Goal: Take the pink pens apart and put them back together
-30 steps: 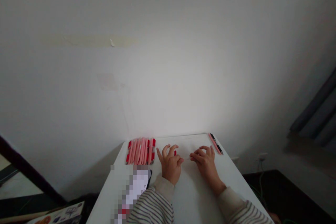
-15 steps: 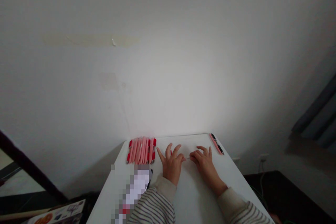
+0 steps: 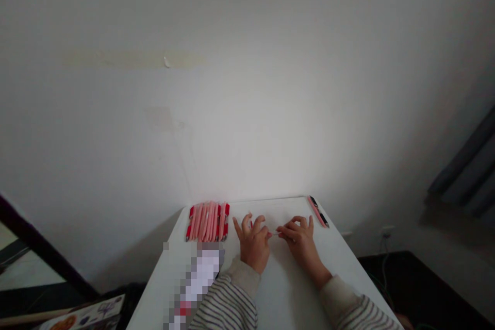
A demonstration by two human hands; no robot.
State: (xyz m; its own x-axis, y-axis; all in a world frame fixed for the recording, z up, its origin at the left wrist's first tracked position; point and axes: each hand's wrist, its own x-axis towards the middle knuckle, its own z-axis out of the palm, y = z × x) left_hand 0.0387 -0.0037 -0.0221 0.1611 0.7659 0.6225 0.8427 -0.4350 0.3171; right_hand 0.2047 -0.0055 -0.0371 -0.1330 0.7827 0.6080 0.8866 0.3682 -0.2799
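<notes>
Above the white table (image 3: 286, 299), both hands are pinched close together over a thin, pale, rod-like piece (image 3: 275, 233). My left hand (image 3: 254, 242) grips one end between thumb and forefinger, its other fingers spread. My right hand (image 3: 300, 242) pinches the opposite end, with the remaining fingers raised. The fingertips cover most of the piece, so its exact kind cannot be made out. A small red thing (image 3: 251, 224) shows behind my left fingers. Left of my left hand lies a row of several pink and red pens (image 3: 208, 221).
A pink pen and a black pen (image 3: 319, 212) lie at the table's back right edge. A blurred-out flat item (image 3: 203, 273) rests beside my left forearm. The wall (image 3: 247, 87) rises directly behind the table. A printed box (image 3: 85, 314) stands low at left.
My hands stay pinched on the thin piece, with a slight shift of the left hand to the right. The pens lie as before.
</notes>
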